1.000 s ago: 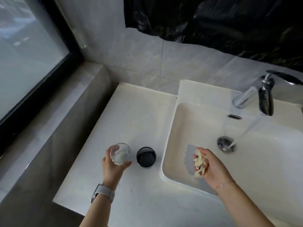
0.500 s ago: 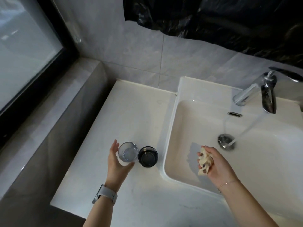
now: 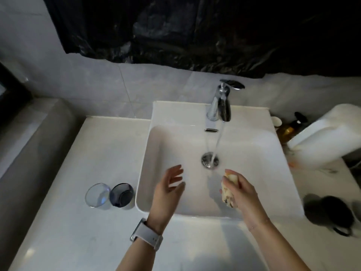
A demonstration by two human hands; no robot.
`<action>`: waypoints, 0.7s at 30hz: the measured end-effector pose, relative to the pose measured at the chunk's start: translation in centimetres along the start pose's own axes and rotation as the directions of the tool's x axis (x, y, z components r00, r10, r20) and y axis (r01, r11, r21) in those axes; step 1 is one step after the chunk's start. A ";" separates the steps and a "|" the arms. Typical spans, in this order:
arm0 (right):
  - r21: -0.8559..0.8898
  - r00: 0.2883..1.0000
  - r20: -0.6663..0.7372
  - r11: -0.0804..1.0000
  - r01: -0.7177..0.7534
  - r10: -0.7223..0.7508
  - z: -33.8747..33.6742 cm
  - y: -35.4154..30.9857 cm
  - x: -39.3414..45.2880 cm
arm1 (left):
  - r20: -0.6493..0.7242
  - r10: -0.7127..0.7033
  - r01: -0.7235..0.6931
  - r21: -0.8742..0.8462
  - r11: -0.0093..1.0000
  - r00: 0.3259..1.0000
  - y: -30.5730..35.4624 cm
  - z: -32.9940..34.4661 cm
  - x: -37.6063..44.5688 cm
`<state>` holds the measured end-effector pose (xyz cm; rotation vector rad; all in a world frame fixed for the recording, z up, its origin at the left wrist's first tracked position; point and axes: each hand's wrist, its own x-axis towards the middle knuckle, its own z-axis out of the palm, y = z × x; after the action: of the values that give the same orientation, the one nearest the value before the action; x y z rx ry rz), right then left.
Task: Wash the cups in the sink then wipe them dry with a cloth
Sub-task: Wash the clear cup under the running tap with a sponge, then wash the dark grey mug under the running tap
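two cups stand side by side on the white bench, just left of the sink: a clear cup and, touching or nearly touching its right side, a dark cup. both are upright with open mouths up, and neither is held.

the left hand hovers over the left part of the basin, palm turned inward, fingers spread and relaxed, holding nothing. a pale grey watch sits on that wrist. the right hand is over the right part of the basin, its fingers curled round a crumpled pale cloth with darker marks at its lower end.

the chrome tap at the back of the sink runs a thin stream of water down onto the drain, between and just beyond the two hands. right of the sink stand an amber pump bottle and a large white container; a dark blurred object lies nearer on that side.
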<state>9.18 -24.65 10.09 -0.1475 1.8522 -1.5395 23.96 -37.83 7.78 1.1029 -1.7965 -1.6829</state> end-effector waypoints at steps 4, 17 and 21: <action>-0.032 0.999 -0.034 0.999 0.027 -0.028 -7.0 0.0 0.3 | 0.050 -0.034 0.032 0.047 0.998 0.998 1.0 7.5 -0.7; 0.109 0.994 -0.060 0.990 -0.089 0.096 -31.2 1.2 2.4 | 0.164 -0.026 0.013 0.082 0.997 0.986 3.5 32.7 -6.8; 0.103 0.989 -0.082 0.988 -0.112 0.121 -37.1 1.4 3.0 | 0.286 0.006 -0.061 0.186 0.981 0.958 1.9 38.9 -8.0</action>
<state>-14.05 4.49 8.86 0.0743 1.8141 -1.5741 -1.88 -7.72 4.92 0.9355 -2.1846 -1.7491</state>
